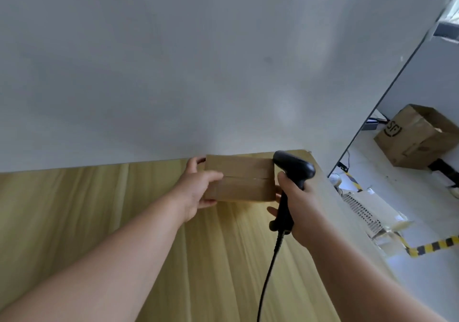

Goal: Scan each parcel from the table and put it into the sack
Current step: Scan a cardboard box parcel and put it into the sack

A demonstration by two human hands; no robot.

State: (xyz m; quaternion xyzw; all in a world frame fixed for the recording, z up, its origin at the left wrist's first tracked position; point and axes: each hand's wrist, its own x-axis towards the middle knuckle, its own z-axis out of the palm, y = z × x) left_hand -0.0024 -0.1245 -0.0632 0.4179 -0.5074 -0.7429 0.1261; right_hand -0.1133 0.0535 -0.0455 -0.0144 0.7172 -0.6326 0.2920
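Observation:
A small brown cardboard parcel with a taped seam is held above the far right part of the wooden table, close to the white wall. My left hand grips its left end, thumb on the near face and fingers behind. My right hand grips the handle of a black barcode scanner, whose head sits at the parcel's upper right corner. The scanner's black cable hangs down toward me. No sack is in view.
A white wall rises right behind the table. To the right, on the light floor, lie a large brown cardboard box, clear plastic wrapping and yellow-black hazard tape.

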